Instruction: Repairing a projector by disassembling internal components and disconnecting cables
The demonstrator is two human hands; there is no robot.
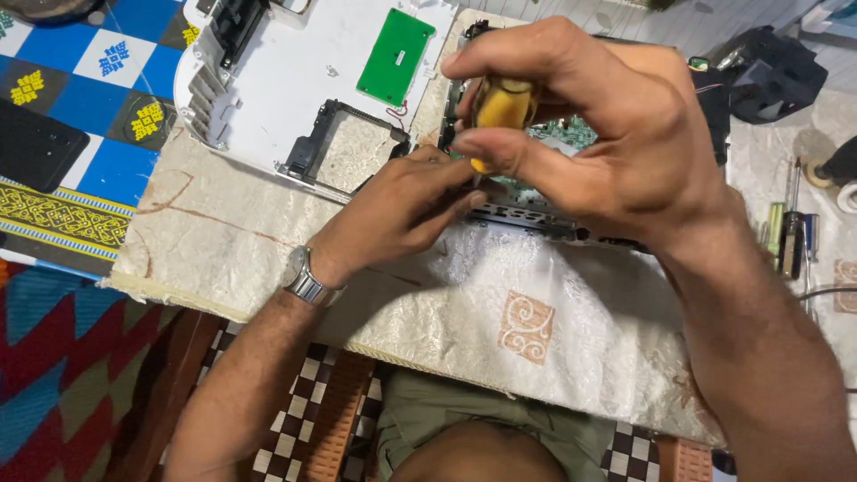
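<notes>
The right hand [616,134] is gripping the yellow-handled screwdriver [503,107] upright over the green circuit board [562,134] near the table's far edge, while the left hand [402,205] is pinching its tip to steady it.

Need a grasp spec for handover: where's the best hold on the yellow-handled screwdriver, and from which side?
Take the screwdriver by its yellow handle, from above. It stands nearly upright, tip down on the board; the right hand wraps the handle while the left hand steadies the tip.
</notes>
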